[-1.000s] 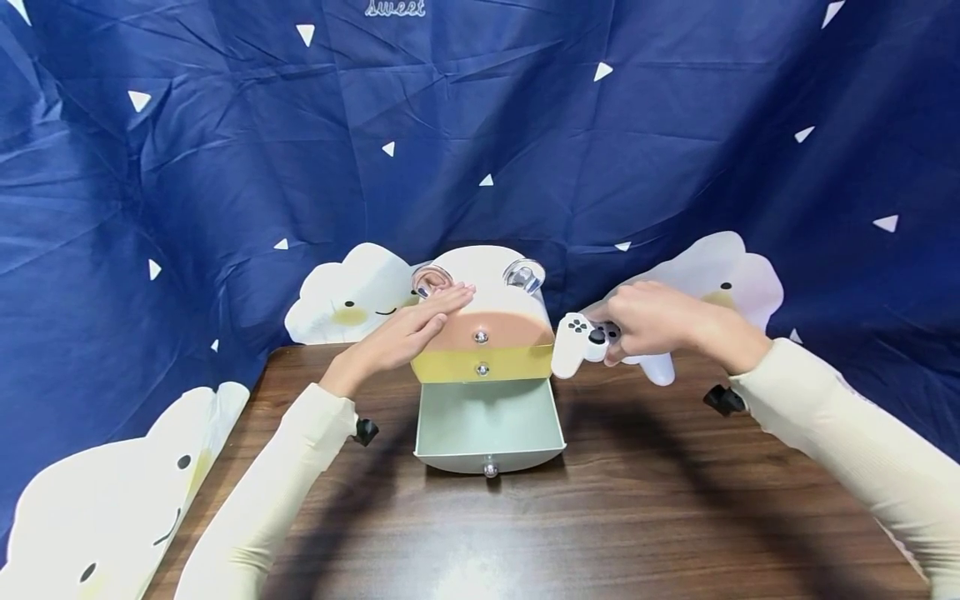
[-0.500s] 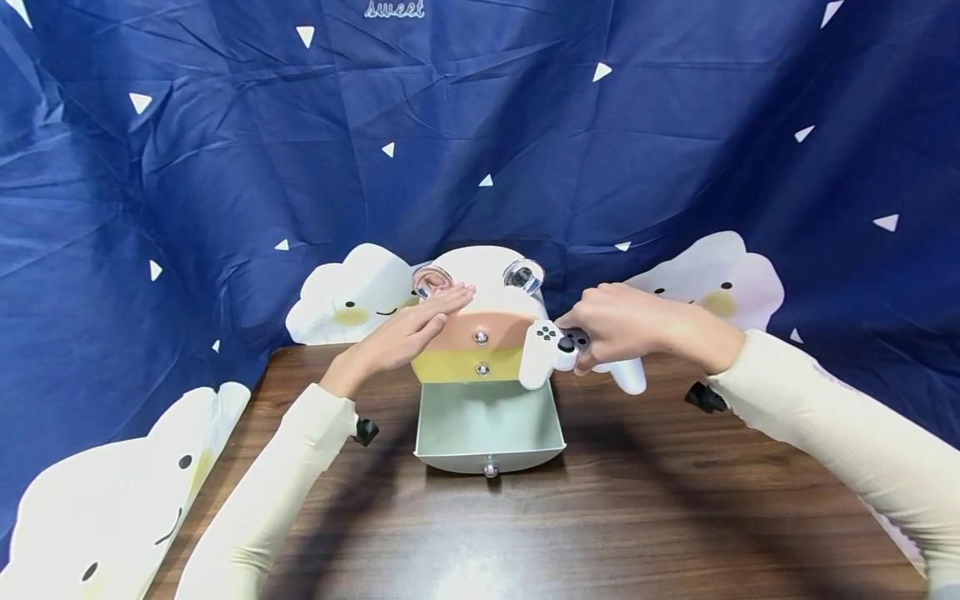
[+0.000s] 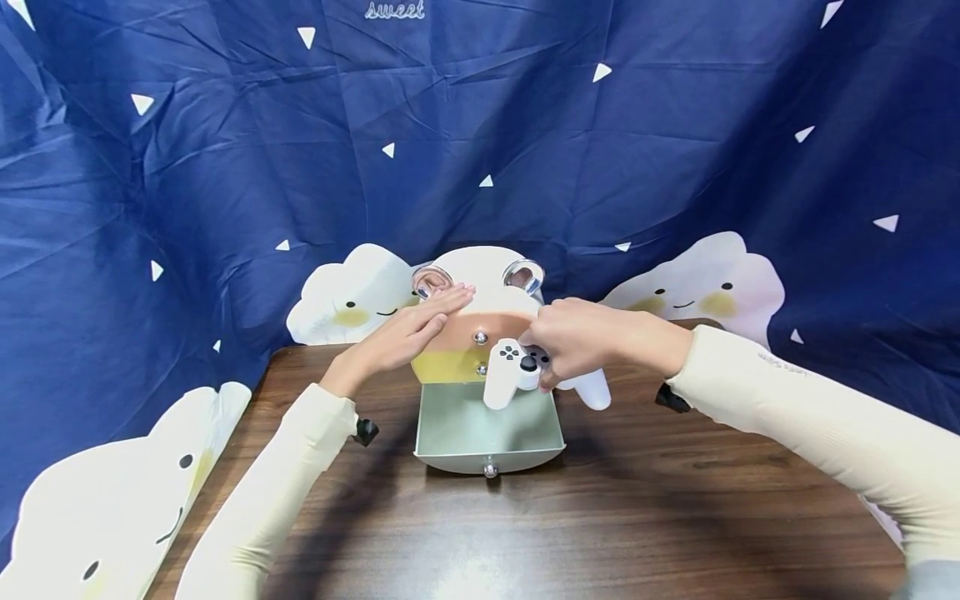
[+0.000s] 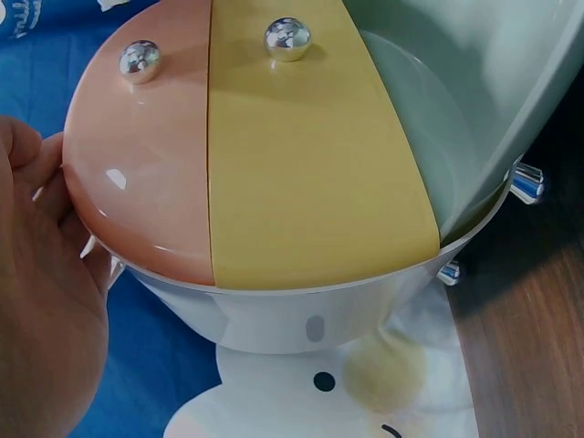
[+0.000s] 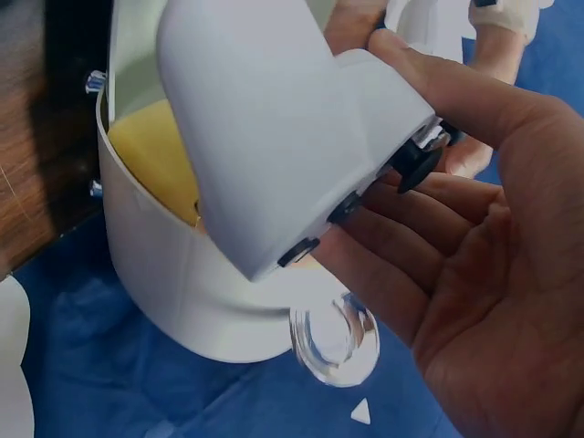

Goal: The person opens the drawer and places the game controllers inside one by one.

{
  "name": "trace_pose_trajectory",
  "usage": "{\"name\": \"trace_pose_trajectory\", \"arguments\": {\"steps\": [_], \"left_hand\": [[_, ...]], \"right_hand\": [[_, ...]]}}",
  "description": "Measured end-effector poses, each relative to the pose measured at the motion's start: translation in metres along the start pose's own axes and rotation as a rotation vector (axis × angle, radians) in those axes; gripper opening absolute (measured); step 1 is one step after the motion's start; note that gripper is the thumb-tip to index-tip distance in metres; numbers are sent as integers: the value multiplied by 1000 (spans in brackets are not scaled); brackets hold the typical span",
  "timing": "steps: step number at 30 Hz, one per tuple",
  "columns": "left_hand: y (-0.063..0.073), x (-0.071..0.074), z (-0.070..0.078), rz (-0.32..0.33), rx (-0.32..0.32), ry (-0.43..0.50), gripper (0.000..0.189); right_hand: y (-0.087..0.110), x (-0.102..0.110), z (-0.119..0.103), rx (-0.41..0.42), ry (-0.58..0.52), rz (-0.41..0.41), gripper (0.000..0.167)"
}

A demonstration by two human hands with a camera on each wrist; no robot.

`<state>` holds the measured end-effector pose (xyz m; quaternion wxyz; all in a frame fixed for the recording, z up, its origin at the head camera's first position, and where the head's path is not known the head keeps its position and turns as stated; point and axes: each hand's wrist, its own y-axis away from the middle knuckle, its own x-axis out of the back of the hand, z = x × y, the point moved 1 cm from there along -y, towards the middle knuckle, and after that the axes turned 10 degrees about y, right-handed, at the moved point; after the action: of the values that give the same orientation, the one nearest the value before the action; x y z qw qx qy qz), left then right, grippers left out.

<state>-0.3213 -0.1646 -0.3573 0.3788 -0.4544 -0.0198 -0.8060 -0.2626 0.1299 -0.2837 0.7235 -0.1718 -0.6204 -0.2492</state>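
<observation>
A small drawer cabinet (image 3: 487, 265) with a white rounded top and two silver ring ears stands on the table. Its orange drawer (image 4: 137, 192) and yellow drawer (image 4: 310, 173) are closed, while the green bottom drawer (image 3: 487, 429) is pulled out and looks bare inside. My left hand (image 3: 405, 333) rests with straight fingers on the cabinet's top at its left side. My right hand (image 3: 581, 337) grips a white game controller (image 3: 504, 375) by its middle, thumb and fingers round it. The controller hangs over the green drawer, overlapping the yellow front in the head view.
The cabinet stands near the back of the brown wooden table (image 3: 480, 533). Behind it hangs a dark blue cloth (image 3: 480, 125) with white triangles and clouds. The green drawer's silver knob (image 3: 491, 470) faces the front.
My right hand has moved left and a little toward me, bringing the controller from beside the cabinet to over the green drawer. My left hand has stayed in place.
</observation>
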Motion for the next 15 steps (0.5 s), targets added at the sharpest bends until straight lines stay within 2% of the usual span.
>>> {"name": "trace_pose_trajectory", "arguments": {"steps": [10,15], "left_hand": [[-2,0,1,2,-7,16,49],[0,0,1,8,1,9,49]], "right_hand": [[-25,-6,-14,42,39,-39,36],[-37,-9,-19,60,21,-67,34]]}}
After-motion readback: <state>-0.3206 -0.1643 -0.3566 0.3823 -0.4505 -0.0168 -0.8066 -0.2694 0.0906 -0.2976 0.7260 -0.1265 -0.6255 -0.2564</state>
